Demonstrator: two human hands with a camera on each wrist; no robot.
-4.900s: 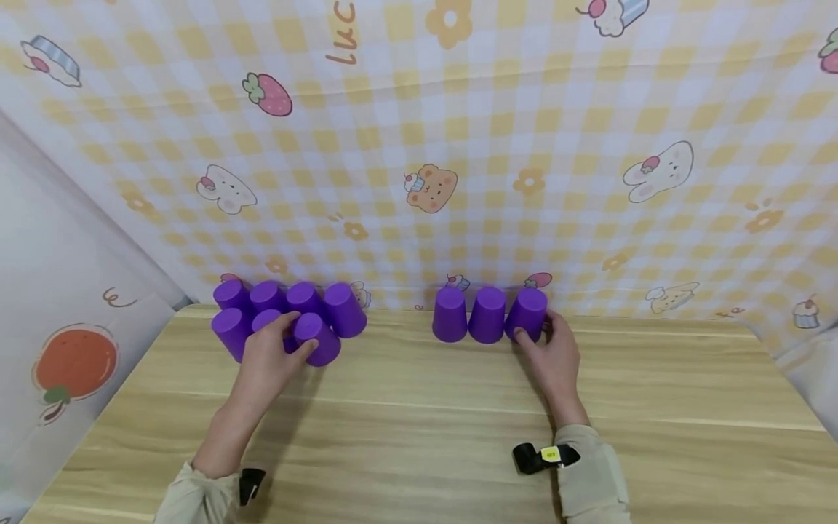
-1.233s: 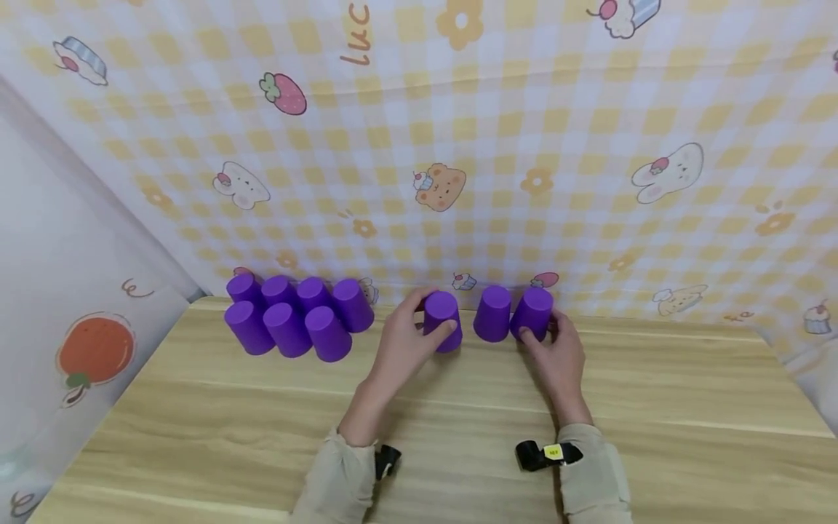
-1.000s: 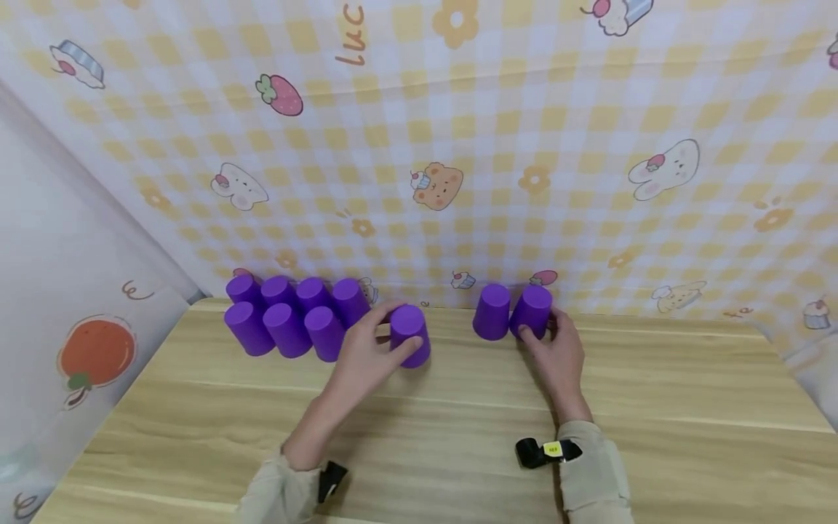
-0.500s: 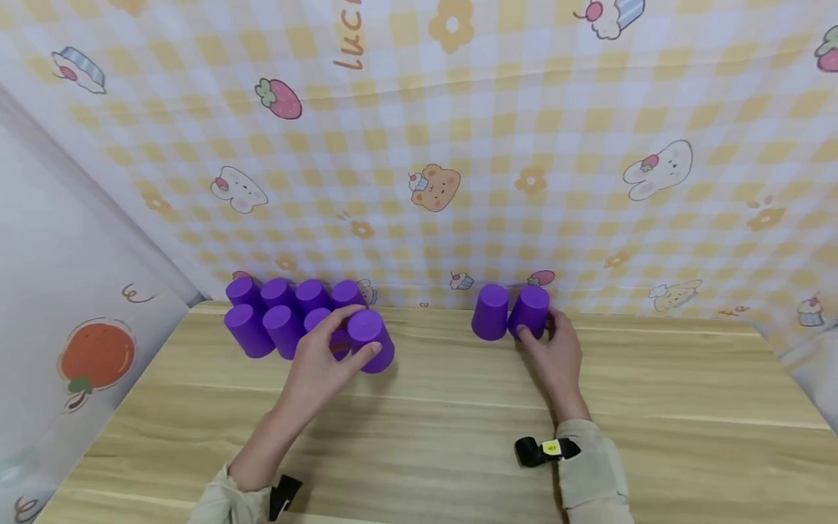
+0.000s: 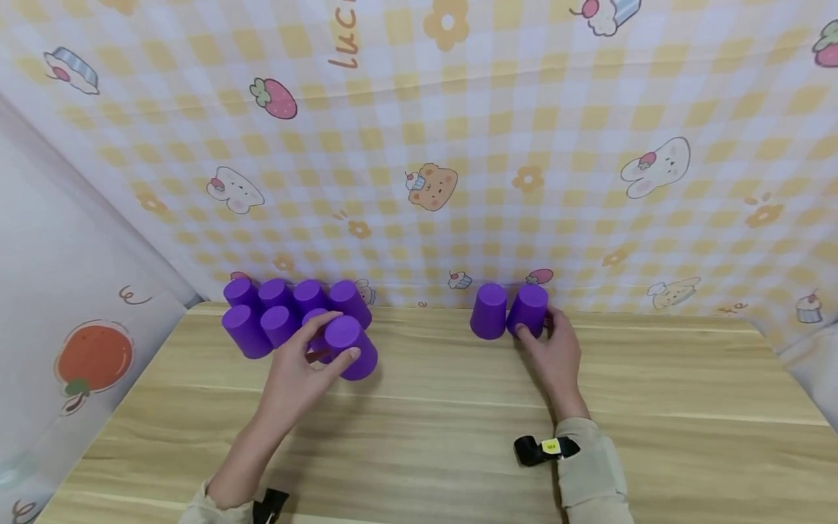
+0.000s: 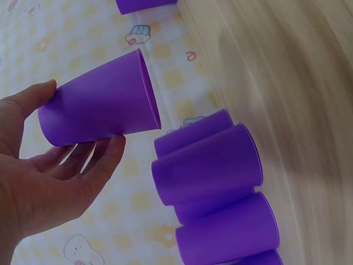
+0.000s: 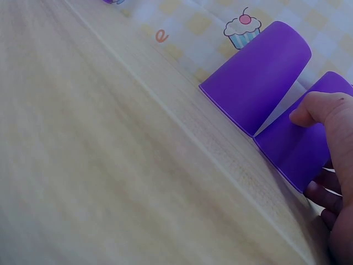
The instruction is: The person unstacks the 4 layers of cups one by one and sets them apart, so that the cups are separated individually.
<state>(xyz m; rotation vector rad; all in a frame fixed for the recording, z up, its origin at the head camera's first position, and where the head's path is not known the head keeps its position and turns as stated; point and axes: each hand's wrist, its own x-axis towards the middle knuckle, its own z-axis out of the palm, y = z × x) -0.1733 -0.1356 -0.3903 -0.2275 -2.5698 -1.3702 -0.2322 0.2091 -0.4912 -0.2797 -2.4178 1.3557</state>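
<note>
My left hand (image 5: 297, 375) holds an upside-down purple cup (image 5: 356, 353) between thumb and fingers. In the left wrist view this cup (image 6: 99, 102) is raised off the table, its rim level with the tops of the standing cups (image 6: 207, 165). It overlaps the right end of the front row of the left group (image 5: 245, 331), partly hiding a cup there. On the right, my right hand (image 5: 556, 356) grips another inverted purple cup (image 5: 530, 309), which stands on the table. Just left of it stands one more cup (image 5: 489, 313), their rims meeting in the right wrist view.
A wooden table (image 5: 432, 437) runs back to a yellow checked cloth backdrop (image 5: 497, 218) with cartoon prints. The left group has two rows, the back one close against that backdrop. A white wall hanging (image 5: 59, 240) borders the left side.
My left hand has taken the leftmost cup of the right-hand three and carried it left to the larger group. Two cups are left there. My right hand keeps its grip in the same spot.
</note>
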